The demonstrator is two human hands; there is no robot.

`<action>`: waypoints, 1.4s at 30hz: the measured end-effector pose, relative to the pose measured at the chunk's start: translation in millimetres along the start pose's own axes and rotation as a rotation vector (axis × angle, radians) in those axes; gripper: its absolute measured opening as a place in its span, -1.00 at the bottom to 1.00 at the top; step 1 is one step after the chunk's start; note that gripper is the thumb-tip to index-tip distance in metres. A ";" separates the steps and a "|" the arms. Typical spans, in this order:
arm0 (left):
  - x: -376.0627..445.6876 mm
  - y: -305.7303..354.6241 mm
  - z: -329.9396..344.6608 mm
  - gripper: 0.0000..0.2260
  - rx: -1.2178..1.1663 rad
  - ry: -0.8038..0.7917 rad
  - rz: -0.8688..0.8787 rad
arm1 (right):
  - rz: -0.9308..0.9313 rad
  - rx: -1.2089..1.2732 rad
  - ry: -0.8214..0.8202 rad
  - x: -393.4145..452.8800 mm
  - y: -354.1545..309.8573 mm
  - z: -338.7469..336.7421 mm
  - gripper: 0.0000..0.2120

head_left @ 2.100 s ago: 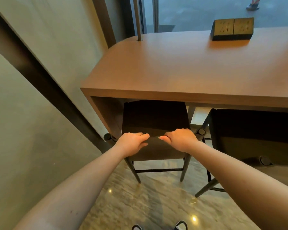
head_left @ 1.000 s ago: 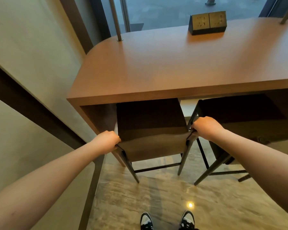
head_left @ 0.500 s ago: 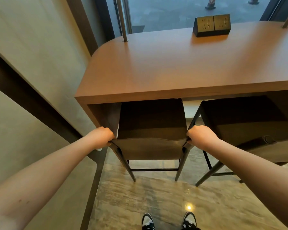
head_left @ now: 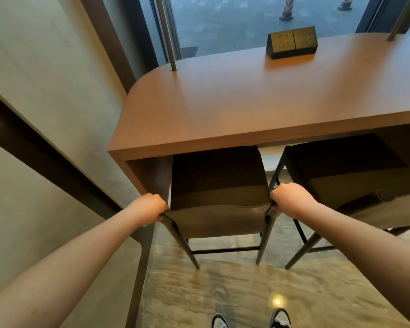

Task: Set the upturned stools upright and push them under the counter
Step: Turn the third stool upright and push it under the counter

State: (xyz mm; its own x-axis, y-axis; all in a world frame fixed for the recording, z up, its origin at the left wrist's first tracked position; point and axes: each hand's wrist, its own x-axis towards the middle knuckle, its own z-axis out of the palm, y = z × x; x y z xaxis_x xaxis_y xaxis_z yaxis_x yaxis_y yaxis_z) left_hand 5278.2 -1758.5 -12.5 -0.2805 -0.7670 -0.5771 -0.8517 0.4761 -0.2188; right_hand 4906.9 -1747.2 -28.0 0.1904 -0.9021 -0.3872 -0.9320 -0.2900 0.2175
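A dark stool (head_left: 218,183) with a low padded back stands upright on its black legs, its seat tucked under the left end of the brown counter (head_left: 246,102). My left hand (head_left: 149,207) grips the left corner of the stool's back. My right hand (head_left: 290,198) grips the right corner. A second dark stool (head_left: 348,171) stands upright to the right, also partly under the counter.
A grey wall with a dark slanted beam (head_left: 57,162) runs close along the left. A black socket block (head_left: 291,42) sits on the counter near the window, beside a metal post (head_left: 167,31). My shoes (head_left: 249,319) show on the glossy stone floor.
My hands moved from the middle of the stool's back out to its two corners. The stool has slid further under the counter and now stands squarer to it.
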 end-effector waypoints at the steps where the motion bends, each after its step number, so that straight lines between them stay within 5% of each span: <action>1: 0.0 -0.7 0.3 -0.78 0.002 0.003 -0.005 | -0.006 -0.005 0.009 0.2 -0.3 -0.9 -0.83; 22: 1.5 -1.8 14.1 -0.74 0.066 0.065 0.037 | 0.015 0.003 0.120 -10.3 -4.6 12.9 -0.80; 33: -7.0 4.9 17.0 -0.72 0.023 0.200 -0.035 | 0.067 0.185 0.253 -26.3 -10.7 22.7 -0.51; 42: -13.7 94.1 -0.9 -0.37 -0.027 0.458 -0.117 | -0.024 0.479 0.369 -84.2 30.8 52.9 -0.24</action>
State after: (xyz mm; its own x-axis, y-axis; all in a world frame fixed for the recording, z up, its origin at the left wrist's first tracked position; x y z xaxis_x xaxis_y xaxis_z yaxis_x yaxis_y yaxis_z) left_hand 5201.5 -1703.6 -24.5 -0.3432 -0.9285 -0.1419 -0.8986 0.3685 -0.2380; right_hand 4845.9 -1663.2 -36.0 0.2279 -0.9732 -0.0317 -0.9449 -0.2132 -0.2486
